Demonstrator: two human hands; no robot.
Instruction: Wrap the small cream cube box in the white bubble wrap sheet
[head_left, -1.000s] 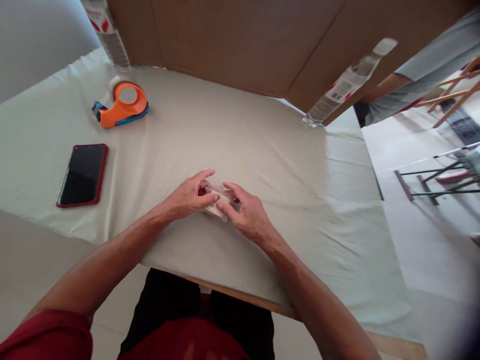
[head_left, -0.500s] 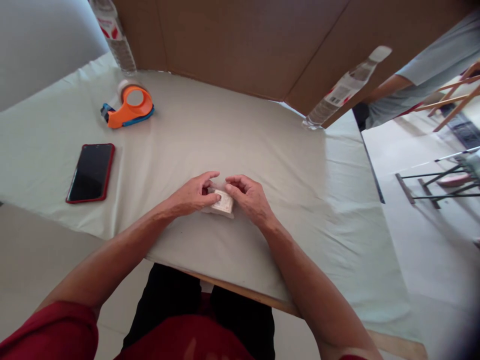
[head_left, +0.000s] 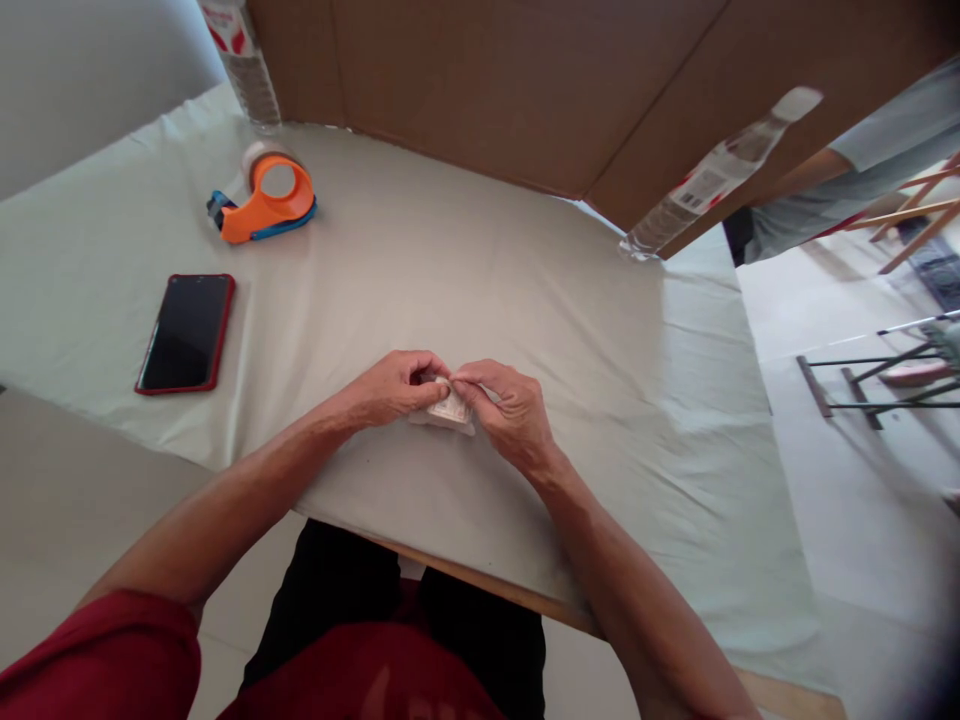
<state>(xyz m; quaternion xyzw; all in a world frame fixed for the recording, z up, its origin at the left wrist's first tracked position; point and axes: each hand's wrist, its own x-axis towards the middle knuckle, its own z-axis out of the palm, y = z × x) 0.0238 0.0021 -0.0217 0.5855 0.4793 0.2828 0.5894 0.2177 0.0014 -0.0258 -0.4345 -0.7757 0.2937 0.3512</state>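
A small whitish box-shaped packet (head_left: 452, 410) with faint printing lies on the cloth near the front edge of the table. Thin, pale material shows along its lower edge. My left hand (head_left: 401, 388) is closed on the packet from the left, its thumb pressed on the upper face. On the other side my right hand (head_left: 511, 408) pinches at the packet's upper edge, thumb against index finger. The fingertips of both hands almost meet there and hide the exact spot they grip.
An orange and blue tape dispenser (head_left: 274, 205) and a phone in a red case (head_left: 187, 333) lie to the left. Plastic bottles (head_left: 255, 85) (head_left: 701, 190) stand against a cardboard panel (head_left: 480, 90). A person's arm (head_left: 806, 178) shows behind the panel at right.
My right hand's fingers have closed from a loose curl into a pinch at the packet's upper edge. My left fingers have drawn in toward the thumb. The view has shifted slightly.
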